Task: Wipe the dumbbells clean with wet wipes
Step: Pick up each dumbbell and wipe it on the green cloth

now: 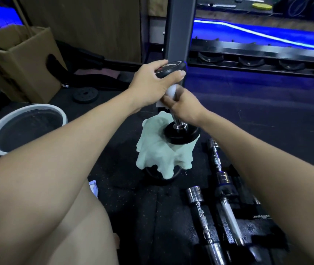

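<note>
At frame centre, your left hand grips one upright dumbbell by its top plate while your right hand holds one wet wipe around its handle.

Black dumbbell, white wipe, pale-green cloth

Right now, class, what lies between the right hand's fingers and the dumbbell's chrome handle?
In the head view, a white wet wipe lies between the right hand and the dumbbell handle.
</note>
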